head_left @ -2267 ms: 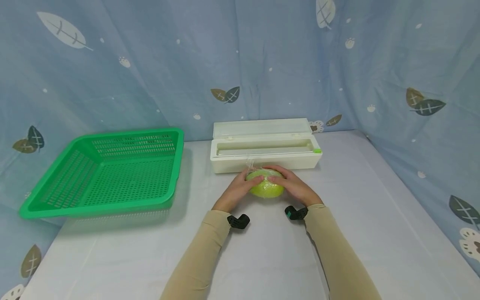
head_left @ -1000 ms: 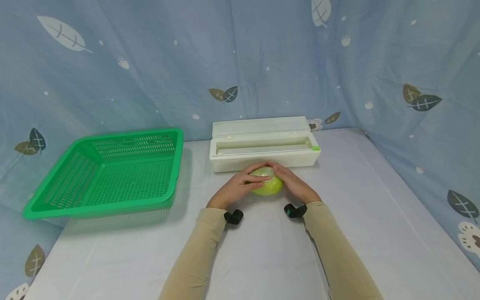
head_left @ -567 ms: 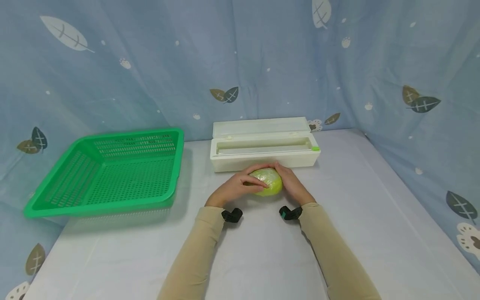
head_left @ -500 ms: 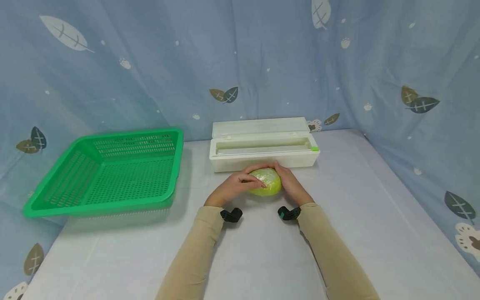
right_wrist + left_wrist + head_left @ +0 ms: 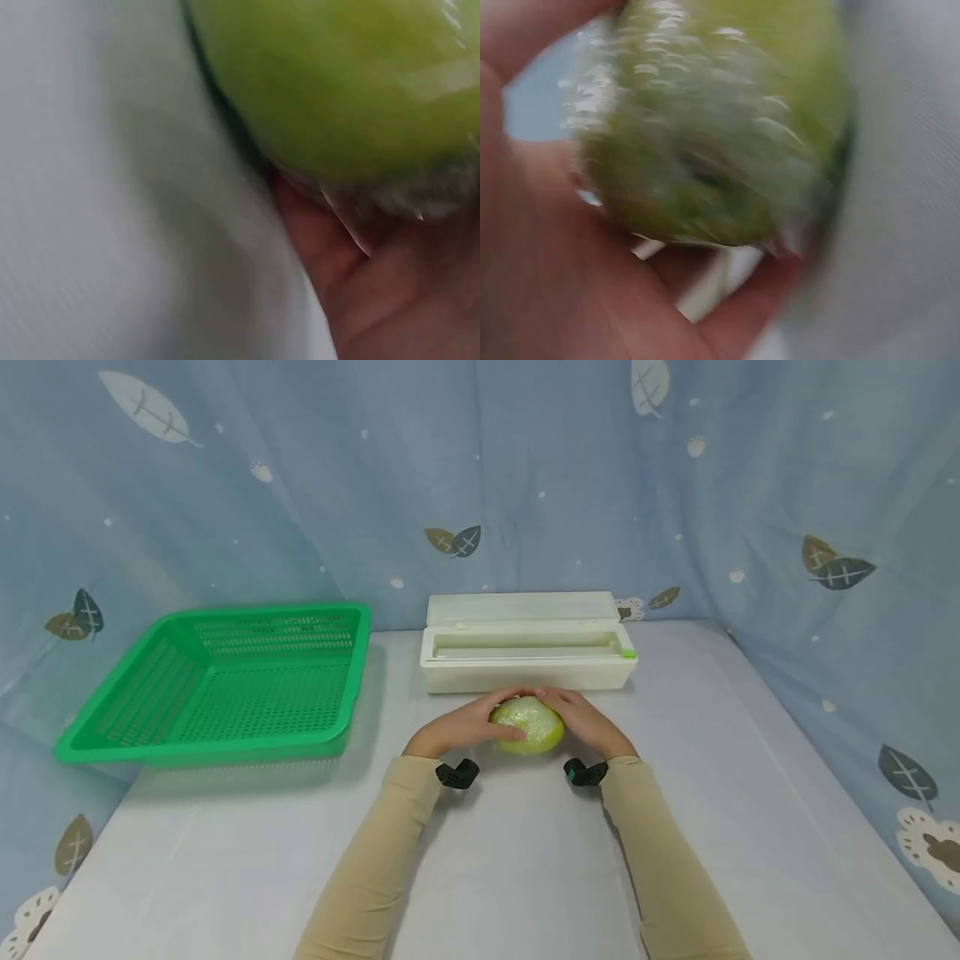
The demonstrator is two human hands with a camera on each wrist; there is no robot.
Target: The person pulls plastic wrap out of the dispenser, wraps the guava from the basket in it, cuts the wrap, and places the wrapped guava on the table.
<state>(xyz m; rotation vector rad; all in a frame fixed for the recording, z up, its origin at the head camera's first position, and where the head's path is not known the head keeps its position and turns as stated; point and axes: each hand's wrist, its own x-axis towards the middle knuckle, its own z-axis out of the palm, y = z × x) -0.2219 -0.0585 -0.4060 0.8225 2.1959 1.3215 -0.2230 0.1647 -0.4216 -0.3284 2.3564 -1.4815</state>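
Observation:
A round yellow-green fruit (image 5: 528,724) in clear, shiny plastic wrap sits low over the white table, in front of the wrap box. My left hand (image 5: 459,727) holds its left side, thumb across the front and fingers curved round the back. On the right, my right hand (image 5: 587,722) cups it, fingers along the far side. The left wrist view has the wrapped fruit (image 5: 712,135) blurred, with bunched film around a dark spot. In the right wrist view, film gathers along the fruit's (image 5: 337,82) edge by the palm. The fingertips behind the fruit are mostly hidden.
Just behind the hands stands a long white plastic-wrap dispenser box (image 5: 525,677), lid raised, with a green slider (image 5: 628,654) at its right end. A green perforated basket (image 5: 213,752) is at the left. A blue patterned curtain (image 5: 525,468) hangs behind the table (image 5: 510,877).
The fruit has been turned between my hands, so its film-covered side faces front. My right thumb has left the front of the fruit, and my left hand has shifted slightly left.

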